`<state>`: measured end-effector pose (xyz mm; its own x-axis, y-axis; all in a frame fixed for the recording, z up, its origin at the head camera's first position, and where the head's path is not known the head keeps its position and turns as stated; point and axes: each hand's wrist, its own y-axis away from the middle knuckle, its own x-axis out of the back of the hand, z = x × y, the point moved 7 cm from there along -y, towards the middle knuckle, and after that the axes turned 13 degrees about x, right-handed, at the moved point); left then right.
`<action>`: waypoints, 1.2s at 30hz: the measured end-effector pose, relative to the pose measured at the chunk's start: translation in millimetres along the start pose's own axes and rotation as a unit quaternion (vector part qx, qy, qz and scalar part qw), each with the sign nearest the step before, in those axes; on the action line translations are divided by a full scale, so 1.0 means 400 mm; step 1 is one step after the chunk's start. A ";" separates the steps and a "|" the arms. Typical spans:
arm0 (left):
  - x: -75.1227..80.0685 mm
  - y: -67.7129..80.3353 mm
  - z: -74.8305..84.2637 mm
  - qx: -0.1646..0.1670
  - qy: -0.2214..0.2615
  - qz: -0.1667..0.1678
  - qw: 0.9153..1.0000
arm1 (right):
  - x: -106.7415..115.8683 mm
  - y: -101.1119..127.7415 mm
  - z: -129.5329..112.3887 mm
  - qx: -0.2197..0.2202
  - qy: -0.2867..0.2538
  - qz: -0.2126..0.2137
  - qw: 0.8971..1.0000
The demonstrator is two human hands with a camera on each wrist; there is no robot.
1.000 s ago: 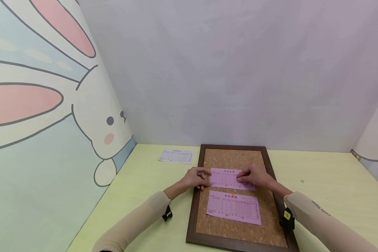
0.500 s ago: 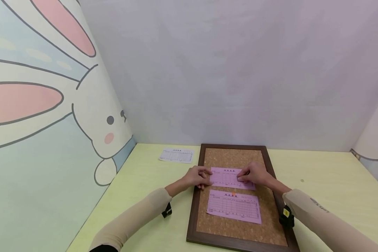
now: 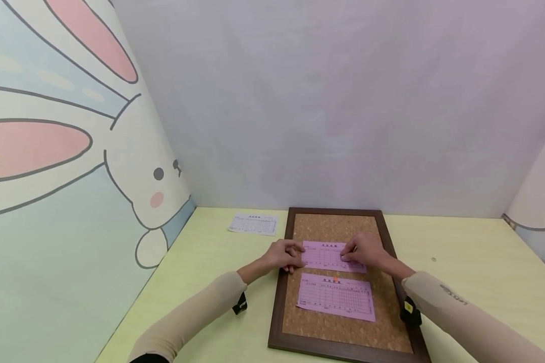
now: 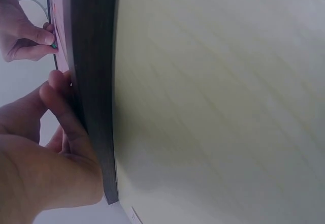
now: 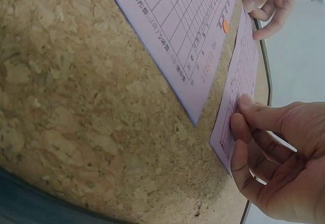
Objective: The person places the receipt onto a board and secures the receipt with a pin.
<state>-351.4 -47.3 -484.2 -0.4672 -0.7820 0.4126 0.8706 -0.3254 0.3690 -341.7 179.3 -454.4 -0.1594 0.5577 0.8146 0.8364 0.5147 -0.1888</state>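
Pinning is partly done, to judge by the board: the nearer pink slip [image 3: 336,298] lies flat on the cork board [image 3: 342,330] with an orange pin head [image 3: 335,279] at its top edge, while the farther pink slip [image 3: 328,256] lies just beyond it and shows no pin of its own. The right hand [image 3: 365,250] rests on this slip's right part, fingertips drawn together and pressed to the paper — in the left wrist view they seem to pinch something small and green, probably a pin, though it is too small to be sure. The left hand [image 3: 281,255] steadies the slip's left end at the board's dark frame, fingers curled over the edge and pressing on the paper. One white slip [image 3: 253,224] lies on the yellow-green table [image 3: 209,257] left of the board, well apart from both hands and not yet put up.

Counted: two pink slips, one white slip, one board, one pin plainly seen — and two hands.
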 end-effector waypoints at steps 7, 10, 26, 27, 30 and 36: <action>-0.002 -0.001 -0.004 0.002 0.006 -0.001 1.000 | -0.004 0.001 0.001 -0.011 -0.012 -0.011 1.000; -0.002 0.002 -0.002 0.002 0.006 -0.002 1.000 | -0.006 0.004 0.006 -0.019 -0.037 -0.016 0.999; -0.002 -0.001 -0.001 -0.002 0.004 -0.004 1.000 | -0.006 0.008 0.007 -0.004 -0.066 -0.014 0.998; -0.002 -0.001 -0.001 -0.002 0.004 -0.004 1.000 | -0.006 0.008 0.008 -0.006 -0.066 -0.014 0.998; -0.001 -0.002 -0.001 -0.002 0.004 -0.005 1.000 | -0.007 0.006 0.010 -0.007 -0.063 -0.014 0.998; -0.001 -0.005 -0.003 -0.002 0.003 -0.003 1.000 | -0.005 0.005 0.009 0.007 -0.062 -0.010 0.998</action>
<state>-352.7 -47.1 -486.1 -0.4713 -0.7829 0.4061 0.8686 -0.3321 0.3677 -341.6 181.5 -458.4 -0.2415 0.6231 0.7439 0.8247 0.5358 -0.1811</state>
